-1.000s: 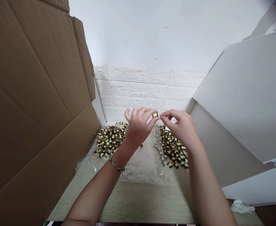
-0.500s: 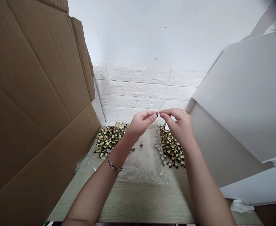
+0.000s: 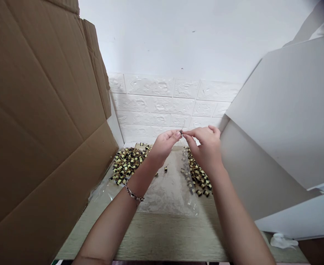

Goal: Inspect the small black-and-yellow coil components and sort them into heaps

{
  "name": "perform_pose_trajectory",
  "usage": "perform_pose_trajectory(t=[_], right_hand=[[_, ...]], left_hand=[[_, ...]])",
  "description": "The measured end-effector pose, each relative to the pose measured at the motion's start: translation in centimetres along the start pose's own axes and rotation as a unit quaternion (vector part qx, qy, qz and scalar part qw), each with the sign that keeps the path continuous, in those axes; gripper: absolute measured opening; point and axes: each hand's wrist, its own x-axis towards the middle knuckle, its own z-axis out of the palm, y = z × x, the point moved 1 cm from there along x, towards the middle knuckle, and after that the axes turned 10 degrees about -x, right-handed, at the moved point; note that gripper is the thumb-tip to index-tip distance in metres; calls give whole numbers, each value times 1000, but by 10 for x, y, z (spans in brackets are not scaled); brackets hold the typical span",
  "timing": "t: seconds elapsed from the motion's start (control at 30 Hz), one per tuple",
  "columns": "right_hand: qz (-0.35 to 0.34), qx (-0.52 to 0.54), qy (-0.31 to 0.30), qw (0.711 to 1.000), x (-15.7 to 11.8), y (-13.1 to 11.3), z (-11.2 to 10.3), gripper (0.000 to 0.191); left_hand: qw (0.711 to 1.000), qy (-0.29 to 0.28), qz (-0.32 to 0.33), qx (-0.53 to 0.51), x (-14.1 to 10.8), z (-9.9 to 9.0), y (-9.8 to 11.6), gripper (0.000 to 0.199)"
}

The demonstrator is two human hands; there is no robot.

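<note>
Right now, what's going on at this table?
A person's left hand pinches a small dark part above the table, and the right hand has its fingertips up against it. Below, a left pile and a right pile of small black-and-yellow parts flank a clear plastic sheet. One loose part sits between the piles. What the fingers are doing to the held part is too small to tell.

Yellow and black mark the small parts (image 3: 126,165); the cardboard (image 3: 40,110) is plain brown.
</note>
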Motion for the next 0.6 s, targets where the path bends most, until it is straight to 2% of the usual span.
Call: perform_pose_trajectory(t=[0.1, 0.2, 0.27, 0.37, 0.43, 0.5, 0.6], right_hand=[[-4, -18, -11, 1000, 0, -2, 2, 15], [1, -30, -14, 999, -1, -3, 4, 16], [3, -35, -15, 999, -1, -3, 4, 15], [2, -41, -18, 999, -2, -4, 4, 14], [0, -44, -17, 999, -2, -4, 3, 13], [-1, -47, -16, 999, -2, -5, 3, 13], [-5, -56, -18, 998, -2, -5, 3, 13]], left_hand=[[999, 14, 23, 43, 2, 0, -2, 20], [981, 70, 69, 168, -1, 0, -1, 21], [941, 116, 108, 298, -5, 1, 2, 19], [846, 155, 176, 479, -12, 5, 8, 18], [791, 159, 213, 551, -14, 6, 9, 19], [758, 156, 235, 588, -16, 6, 10, 22], [733, 146, 251, 615, -16, 6, 10, 23]])
